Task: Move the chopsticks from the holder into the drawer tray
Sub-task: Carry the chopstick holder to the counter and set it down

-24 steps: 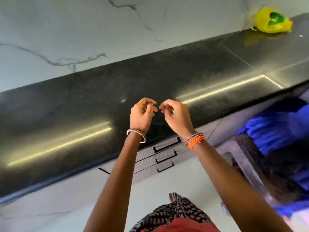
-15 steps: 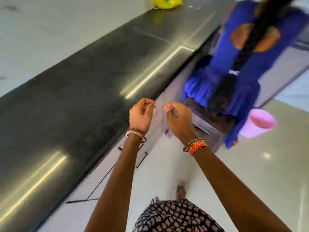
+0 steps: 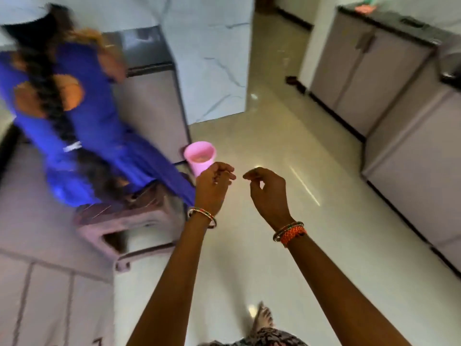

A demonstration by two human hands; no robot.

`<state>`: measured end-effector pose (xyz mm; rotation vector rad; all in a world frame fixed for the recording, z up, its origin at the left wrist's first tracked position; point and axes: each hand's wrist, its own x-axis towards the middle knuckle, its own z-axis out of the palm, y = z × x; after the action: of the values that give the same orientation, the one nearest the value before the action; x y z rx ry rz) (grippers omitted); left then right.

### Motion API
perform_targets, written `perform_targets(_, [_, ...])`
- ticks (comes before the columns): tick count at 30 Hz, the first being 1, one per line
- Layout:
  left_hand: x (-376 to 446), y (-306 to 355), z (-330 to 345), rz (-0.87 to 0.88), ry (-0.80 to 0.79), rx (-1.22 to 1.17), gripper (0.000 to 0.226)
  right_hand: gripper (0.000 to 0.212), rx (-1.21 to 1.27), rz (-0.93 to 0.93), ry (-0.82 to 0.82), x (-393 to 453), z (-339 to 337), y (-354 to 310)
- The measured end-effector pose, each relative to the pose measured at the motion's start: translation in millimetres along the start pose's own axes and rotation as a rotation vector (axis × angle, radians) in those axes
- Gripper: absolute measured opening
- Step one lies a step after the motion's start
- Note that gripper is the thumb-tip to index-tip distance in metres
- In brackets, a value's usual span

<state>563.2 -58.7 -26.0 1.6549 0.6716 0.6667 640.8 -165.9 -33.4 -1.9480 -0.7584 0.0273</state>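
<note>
- Left hand [image 3: 214, 187] & right hand [image 3: 268, 193] are raised over the floor [image 3: 274, 151], apart; fingers loosely curled, nothing gripped.
- Chopsticks, holder, drawer tray: not seen in view, so location can't be told.
- Risk, judged: a person in blue [image 3: 82, 126] seated on a stool [image 3: 129, 221] w/ pink cup [image 3: 200, 157] just beside left hand; either could be bumped if the way isn't watched.
- Frame blurred; targets could be missed.

The person in blue [image 3: 74, 116] (upper left) is motion-blurred.
</note>
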Motion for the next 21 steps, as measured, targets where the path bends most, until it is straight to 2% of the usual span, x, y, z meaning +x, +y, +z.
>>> perform_targets(4, [12, 13, 127, 0.032, -0.280, -0.016, 0.022, 0.032, -0.097, 0.168, 0.157, 20, -93, 73])
perform_targets(8, [29, 27, 219, 0.065, -0.437, -0.019, 0.021, 0.033, -0.135, 0.259, 0.289, 37, -156, 121])
perform_targets(14, [85, 43, 333, 0.088, -0.577, -0.008, 0.020, 0.030, -0.130, 0.370, 0.416, 89, -224, 185])
perform_targets(21, [195, 59, 469, 0.095, -0.645, -0.029, 0.021, 0.029, -0.140, 0.410, 0.518, 207, -300, 264])
